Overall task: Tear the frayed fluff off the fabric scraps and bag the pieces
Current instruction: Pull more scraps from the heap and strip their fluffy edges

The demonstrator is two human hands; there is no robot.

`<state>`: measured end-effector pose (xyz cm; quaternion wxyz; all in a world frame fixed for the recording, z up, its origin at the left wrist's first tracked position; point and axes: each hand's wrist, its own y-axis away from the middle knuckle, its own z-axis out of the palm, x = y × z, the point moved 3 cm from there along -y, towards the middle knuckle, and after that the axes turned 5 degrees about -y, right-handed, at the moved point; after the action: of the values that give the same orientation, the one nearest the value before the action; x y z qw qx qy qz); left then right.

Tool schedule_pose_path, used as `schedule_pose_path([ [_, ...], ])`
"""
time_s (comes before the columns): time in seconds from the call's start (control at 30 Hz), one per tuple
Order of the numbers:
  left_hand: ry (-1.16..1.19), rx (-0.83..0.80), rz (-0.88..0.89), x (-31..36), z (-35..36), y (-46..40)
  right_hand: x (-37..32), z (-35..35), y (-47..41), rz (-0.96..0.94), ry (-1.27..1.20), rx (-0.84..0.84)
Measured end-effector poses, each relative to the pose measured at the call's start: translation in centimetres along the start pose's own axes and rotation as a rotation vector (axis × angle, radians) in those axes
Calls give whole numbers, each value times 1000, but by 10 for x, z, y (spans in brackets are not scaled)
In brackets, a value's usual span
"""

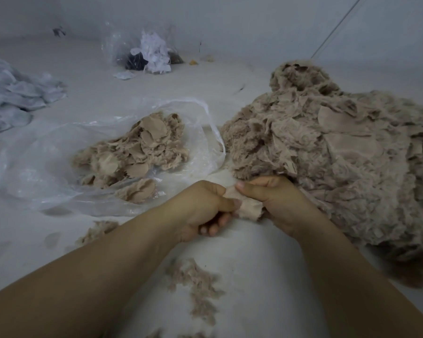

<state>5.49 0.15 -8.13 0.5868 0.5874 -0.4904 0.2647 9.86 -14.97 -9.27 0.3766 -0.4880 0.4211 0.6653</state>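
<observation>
Both hands hold one small beige fabric scrap (247,206) between them, just in front of a big heap of fluffy beige scraps (327,154) on the right. My left hand (200,211) pinches the scrap's left end with thumb and curled fingers. My right hand (276,201) grips its right end, thumb on top. A clear plastic bag (42,167) lies open on the left with several beige pieces (137,147) inside. Torn fluff (195,286) lies loose on the white surface near my forearms.
A second clear bag (122,47) with white and dark scraps stands at the back. A pile of pale grey-white fabric (12,96) lies at the far left. More fluff tufts (98,230) sit left of my left arm. A thin cord (337,25) runs up the wall.
</observation>
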Motion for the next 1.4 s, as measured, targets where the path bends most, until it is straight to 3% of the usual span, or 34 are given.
schedule_pose_path([
  [0.07,123,159,85,5,-5,-4,0,0,-1,16,3,21],
  [0.17,574,535,192,15,-37,-11,2,-2,-5,29,25,65],
  [0.23,758,606,216,21,-47,-15,3,-1,-5,27,53,79],
  [0.3,641,530,170,25,-37,-18,2,-1,-5,31,56,79],
  [0.37,352,447,144,26,-15,-22,1,0,-5,41,24,69],
  [0.47,22,450,231,25,5,-34,-1,-1,-3,58,-4,69],
  [0.57,-8,510,302,24,6,-41,-3,-1,-3,88,-2,127],
  [0.73,-116,416,358,15,7,-35,-5,1,-5,111,-45,193],
  [0.97,-262,404,388,10,0,-16,-6,2,-5,127,-88,236],
  [1.2,-736,237,467,12,12,9,-3,2,-6,97,-125,286],
  [1.27,-649,298,417,5,5,12,-3,2,-6,97,-153,268],
  [1.4,-162,567,359,4,-17,8,-6,4,-4,86,-67,223],
])
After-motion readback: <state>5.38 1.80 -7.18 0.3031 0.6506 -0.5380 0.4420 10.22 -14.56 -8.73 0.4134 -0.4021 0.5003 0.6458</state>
